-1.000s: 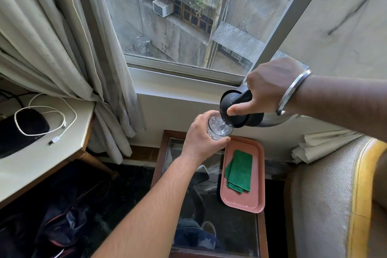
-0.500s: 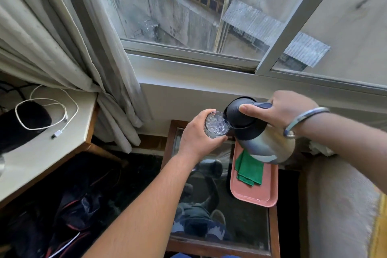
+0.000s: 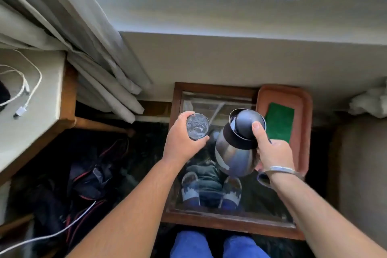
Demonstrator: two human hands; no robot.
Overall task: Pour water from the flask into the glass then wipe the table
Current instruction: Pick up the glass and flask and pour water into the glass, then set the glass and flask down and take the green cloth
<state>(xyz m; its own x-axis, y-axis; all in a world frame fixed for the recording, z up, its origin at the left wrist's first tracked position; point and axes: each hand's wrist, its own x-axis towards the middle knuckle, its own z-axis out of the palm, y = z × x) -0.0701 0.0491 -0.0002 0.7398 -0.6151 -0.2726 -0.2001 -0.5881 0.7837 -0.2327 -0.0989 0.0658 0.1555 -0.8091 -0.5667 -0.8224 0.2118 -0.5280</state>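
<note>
My left hand [image 3: 184, 138] grips a clear glass [image 3: 197, 126] with water in it, held above the left part of the glass-topped table [image 3: 209, 219]. My right hand [image 3: 272, 151] holds the steel flask [image 3: 234, 155] by its handle, thumb on the black lid. The flask stands nearly upright beside the glass, a small gap between them. A folded green cloth [image 3: 279, 122] lies in the pink tray [image 3: 301, 146] on the table's right side.
A curtain [image 3: 100, 65] hangs at left by a white desk [image 3: 33, 111] with a white cable [image 3: 27, 88]. Dark bags [image 3: 88, 174] lie on the floor at left. A beige chair [image 3: 360, 174] stands at right. My knees [image 3: 217, 245] are near the table's front edge.
The flask has been tipped back from the glass to nearly upright. Both hands have come down toward the table, and the view has tilted down.
</note>
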